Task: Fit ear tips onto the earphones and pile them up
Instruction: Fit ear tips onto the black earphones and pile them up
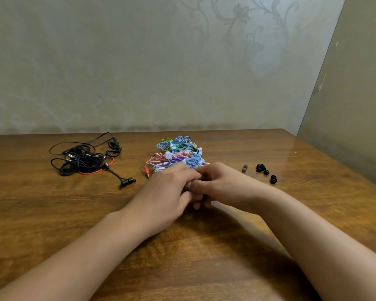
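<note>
1. Hands first: my left hand (167, 187) and right hand (217, 183) meet just in front of the coloured earphone pile (178, 154), fingers curled inward and interlocked. Whatever they pinch is hidden between them; I cannot tell whether it is an earbud, a tip, or nothing.
2. Taking the coloured earphone pile as landmark: the loose black ear tips (266, 171) lie to its right, and two grey ear tips (244, 168) sit between them and the pile. All are near my right hand and apart from it, so I judge that hand the natural one to fetch the next tip.
3. Left of the pile, well apart, lies the black earphone tangle (85, 159). One earbud (127, 182) trails out toward me, its long axis running roughly left to right, pointing at my left hand, which is the nearer.
4. The table (52, 213) carries everything; a red-tipped jack plug (147, 171) pokes out at the pile's near left edge.
</note>
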